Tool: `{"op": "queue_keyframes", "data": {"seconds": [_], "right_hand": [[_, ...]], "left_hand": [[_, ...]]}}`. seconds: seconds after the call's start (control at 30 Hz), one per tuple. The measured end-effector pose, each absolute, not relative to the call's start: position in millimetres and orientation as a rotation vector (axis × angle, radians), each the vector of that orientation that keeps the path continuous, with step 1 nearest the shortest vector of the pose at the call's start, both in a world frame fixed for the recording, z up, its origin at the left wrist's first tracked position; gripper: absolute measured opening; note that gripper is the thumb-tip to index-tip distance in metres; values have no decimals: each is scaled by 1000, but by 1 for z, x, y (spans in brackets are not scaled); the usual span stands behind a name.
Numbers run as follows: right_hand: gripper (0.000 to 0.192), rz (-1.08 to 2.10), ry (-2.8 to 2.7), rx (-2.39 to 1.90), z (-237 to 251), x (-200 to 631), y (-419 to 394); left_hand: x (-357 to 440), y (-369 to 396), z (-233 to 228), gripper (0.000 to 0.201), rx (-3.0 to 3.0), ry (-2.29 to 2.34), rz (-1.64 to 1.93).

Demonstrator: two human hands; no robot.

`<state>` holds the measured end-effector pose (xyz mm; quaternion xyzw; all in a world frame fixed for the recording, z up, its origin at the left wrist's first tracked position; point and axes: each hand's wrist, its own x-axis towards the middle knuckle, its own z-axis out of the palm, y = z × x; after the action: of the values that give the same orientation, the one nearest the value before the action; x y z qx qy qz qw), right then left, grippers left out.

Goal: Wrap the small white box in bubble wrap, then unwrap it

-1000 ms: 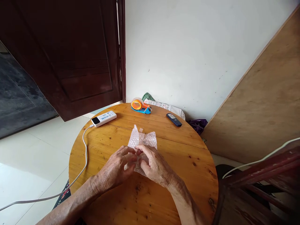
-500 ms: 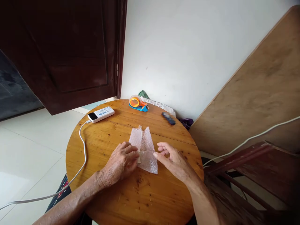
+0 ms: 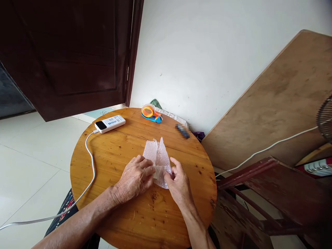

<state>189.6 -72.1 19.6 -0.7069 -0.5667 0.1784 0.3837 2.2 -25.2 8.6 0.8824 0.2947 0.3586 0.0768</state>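
Note:
A sheet of bubble wrap (image 3: 163,155) lies partly folded on the round wooden table (image 3: 124,221). From the left, my left hand (image 3: 137,174) holds its near part down, the fingers curled and pressed together. Just beside those fingertips, a small flat pale piece with a printed pattern (image 3: 155,174) shows through the film; most of it is hidden and I cannot tell its kind. At the right edge of the wrap, the thumb and bent fingers of my right hand (image 3: 179,185) close on the film.
An orange and blue tape dispenser (image 3: 151,113) stands at the back of the table. At the back left lies a white device (image 3: 111,123) with a cable (image 3: 92,166). A blurred dark object (image 3: 183,131) sits back right. A red wooden chair (image 3: 280,193) stands at right.
My right hand has moved left onto the bubble wrap's right edge and closed on it. My left hand stays on the wrap. The view has shifted slightly to the right.

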Motion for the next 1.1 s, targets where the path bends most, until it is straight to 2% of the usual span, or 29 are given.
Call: {"op": "queue_keyframes", "data": {"seconds": [0.1,0.33,0.63,0.77,0.83,0.9,0.97,1.1], "right_hand": [[49,514,-1379,-1753,27,184,-72],[54,933,-1170,-1551,32,169,-62],[54,967,-1149,-1565,37,157,-58],[60,1000,-1171,-1586,42,156,-59],[61,1014,-1221,-1601,46,156,-62],[57,1002,-1323,-1613,49,157,-66],[51,936,-1462,-1606,50,157,-71],[51,722,-1682,-1557,46,158,-78]], "left_hand": [[3,-26,11,16,2645,890,1047],[2,-27,14,25,2614,912,950],[3,-28,14,19,2429,908,941],[4,-29,13,32,2306,916,961],[3,-29,11,45,2244,916,950],[1,-30,11,60,2149,925,947],[-1,-30,12,66,2038,936,950],[1,-30,14,42,1935,983,945]]}}
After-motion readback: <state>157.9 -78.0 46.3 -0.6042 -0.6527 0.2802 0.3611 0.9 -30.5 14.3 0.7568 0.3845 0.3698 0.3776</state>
